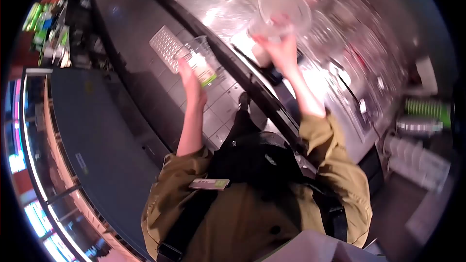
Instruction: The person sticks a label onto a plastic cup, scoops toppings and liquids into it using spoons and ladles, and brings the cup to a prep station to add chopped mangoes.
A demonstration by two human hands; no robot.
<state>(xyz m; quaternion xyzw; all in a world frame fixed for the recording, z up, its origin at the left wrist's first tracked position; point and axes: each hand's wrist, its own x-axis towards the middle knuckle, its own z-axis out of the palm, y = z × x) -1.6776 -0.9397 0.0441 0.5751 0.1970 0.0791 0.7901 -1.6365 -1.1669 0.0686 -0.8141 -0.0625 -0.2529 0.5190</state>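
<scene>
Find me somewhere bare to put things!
The dark surface left of the floor looks mostly bare. The steel counter seems bare between its dark edge and the clear container in the right hand; further right, blurry containers crowd it.

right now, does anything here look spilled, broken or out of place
Nothing plainly stands out. The clear cup in the left hand is held over the tiled floor rather than the metal counter, but that is hardly odd. Blur on the counter could hide small spills.
</scene>
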